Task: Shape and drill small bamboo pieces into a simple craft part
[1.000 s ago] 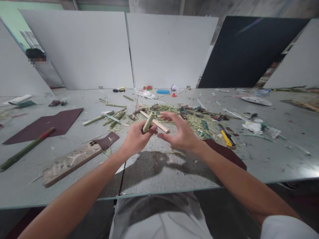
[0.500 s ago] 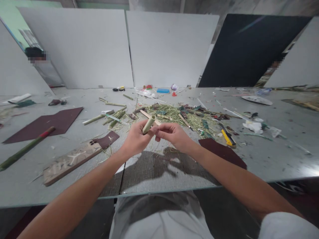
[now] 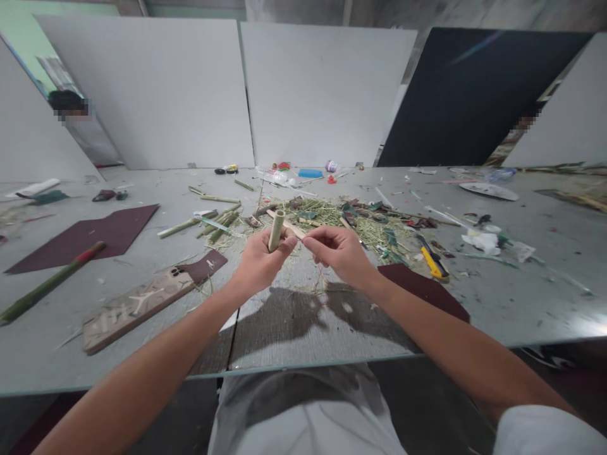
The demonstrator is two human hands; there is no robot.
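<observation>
My left hand [image 3: 262, 260] is closed around a short, hollow bamboo tube [image 3: 276, 231], which stands nearly upright with its open end up. Just to the right, my right hand [image 3: 337, 254] pinches thumb against fingers. A thin reddish strand seems to run from that pinch, too fine to name for sure. A small gap separates the fingertips of the two hands. Behind them lies a heap of green shavings [image 3: 370, 237], with a pale flat stick [image 3: 296, 231] reaching out of it behind my fingers.
A yellow cutter knife [image 3: 434, 260] lies right of the heap. To the left are a patterned phone case [image 3: 135, 306], a dark red sheet [image 3: 90, 237], a long green bamboo stick [image 3: 45, 287] and several cut bamboo pieces [image 3: 222, 222]. White boards [image 3: 327, 95] stand along the back.
The bamboo tube has tipped more upright and shifted slightly left. My right hand has drawn a little away from my left, opening a gap between the fingertips.
</observation>
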